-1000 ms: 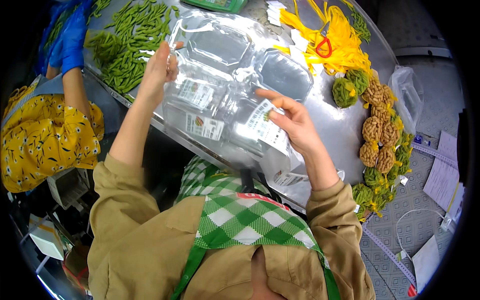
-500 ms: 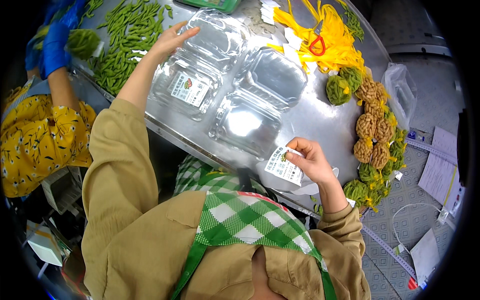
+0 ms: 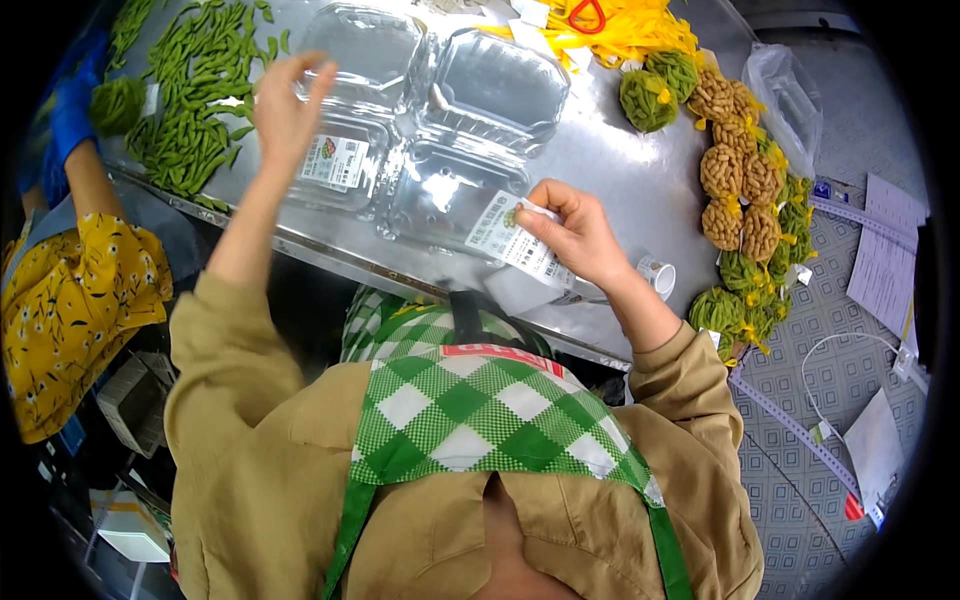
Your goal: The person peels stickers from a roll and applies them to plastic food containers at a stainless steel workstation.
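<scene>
My right hand (image 3: 578,232) pinches a white printed label (image 3: 515,240) between thumb and fingertips. The label's far end lies over the near edge of an open clear plastic clamshell box (image 3: 440,190). To its left is a second open clamshell box (image 3: 365,55), with a similar label (image 3: 335,160) on its near half. My left hand (image 3: 287,108), blurred by motion, is beside that box's left edge, fingers apart and holding nothing. Just right of my right wrist is a label roll (image 3: 656,276) on the metal table (image 3: 610,165).
Loose green pods (image 3: 200,95) cover the table's left side. Tied peanut bundles (image 3: 738,170) and green pod bundles (image 3: 740,310) line the right edge. Yellow strips (image 3: 630,35) with red-handled scissors (image 3: 587,15) are at the back. A co-worker's blue-gloved hand (image 3: 72,110) holds a green bundle at far left.
My left hand has left the left box's lid and moved toward me. My right hand has brought the label away from the table edge to the right box. The whole view has shifted.
</scene>
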The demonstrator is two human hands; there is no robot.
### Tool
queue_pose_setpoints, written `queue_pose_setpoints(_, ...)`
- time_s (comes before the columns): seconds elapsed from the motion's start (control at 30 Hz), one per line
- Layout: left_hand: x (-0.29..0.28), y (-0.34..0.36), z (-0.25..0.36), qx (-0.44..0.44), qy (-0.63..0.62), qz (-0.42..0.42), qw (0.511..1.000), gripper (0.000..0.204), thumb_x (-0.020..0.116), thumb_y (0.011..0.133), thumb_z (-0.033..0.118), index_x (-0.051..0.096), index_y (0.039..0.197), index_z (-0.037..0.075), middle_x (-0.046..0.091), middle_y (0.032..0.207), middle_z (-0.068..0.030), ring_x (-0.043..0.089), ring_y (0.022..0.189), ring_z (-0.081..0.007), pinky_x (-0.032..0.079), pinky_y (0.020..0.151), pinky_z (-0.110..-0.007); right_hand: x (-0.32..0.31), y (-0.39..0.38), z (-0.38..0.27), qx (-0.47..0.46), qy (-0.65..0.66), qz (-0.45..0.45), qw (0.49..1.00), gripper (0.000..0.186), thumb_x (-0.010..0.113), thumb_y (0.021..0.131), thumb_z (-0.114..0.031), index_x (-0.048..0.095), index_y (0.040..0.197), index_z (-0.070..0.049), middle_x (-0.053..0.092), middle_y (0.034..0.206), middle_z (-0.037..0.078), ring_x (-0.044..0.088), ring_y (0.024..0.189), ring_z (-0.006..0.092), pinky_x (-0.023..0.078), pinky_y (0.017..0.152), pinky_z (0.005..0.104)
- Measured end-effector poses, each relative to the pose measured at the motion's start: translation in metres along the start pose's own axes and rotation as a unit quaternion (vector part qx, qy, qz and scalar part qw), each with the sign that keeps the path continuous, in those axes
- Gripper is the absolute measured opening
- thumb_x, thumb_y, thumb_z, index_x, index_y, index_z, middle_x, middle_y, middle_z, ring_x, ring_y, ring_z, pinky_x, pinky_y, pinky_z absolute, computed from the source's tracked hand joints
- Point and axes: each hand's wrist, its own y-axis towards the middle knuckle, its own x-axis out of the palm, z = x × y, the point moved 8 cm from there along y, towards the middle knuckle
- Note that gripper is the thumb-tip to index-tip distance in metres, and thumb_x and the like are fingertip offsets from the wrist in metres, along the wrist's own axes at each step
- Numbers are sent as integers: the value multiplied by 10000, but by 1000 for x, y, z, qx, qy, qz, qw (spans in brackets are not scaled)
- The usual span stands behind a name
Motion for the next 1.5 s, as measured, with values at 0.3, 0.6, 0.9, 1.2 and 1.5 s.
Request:
queue_pose_setpoints(0.3,52,-141,104,-293,-328,-325,837,202,705,795,72,631,974,15,602,739,25,532,678,-28,410,604,-178,16,11,0,-54,-204,45,976,267,723,786,-218,605,731,15,561,582,112,511,513,149,418,516,298)
queue_pose_setpoints(0.6,5,-144,69,-236,-205,-102,944,206,670,792,105,645,985,39,641,866,-58,592,789,-164,439,742,-303,26,52,29,0,-217,7,976,331,728,764,-311,653,720,9,599,617,158,574,555,227,447,562,349)
queue_pose_setpoints(0.9,23,-147,127,6,-115,-181,977,444,656,776,76,545,1200,6,557,1210,-170,495,1185,-313,347,1011,-439,30,63,37,48,-310,28,949,356,719,754,-357,672,783,-5,637,688,175,640,664,297,480,614,391)
queue_pose_setpoints(1.2,71,-171,132,82,18,-364,928,1001,717,683,466,225,1429,14,210,1498,-147,163,1401,-288,118,1090,-574,11,49,40,44,-320,27,946,376,698,732,-361,685,853,-6,655,775,188,645,746,306,491,675,369)
queue_pose_setpoints(1.5,67,-161,142,121,74,-395,908,779,733,643,508,486,1323,221,198,1501,-141,160,1400,-290,171,1072,-590,-93,-43,51,133,-151,42,979,215,669,834,-192,640,792,16,638,695,63,571,614,96,452,563,262)
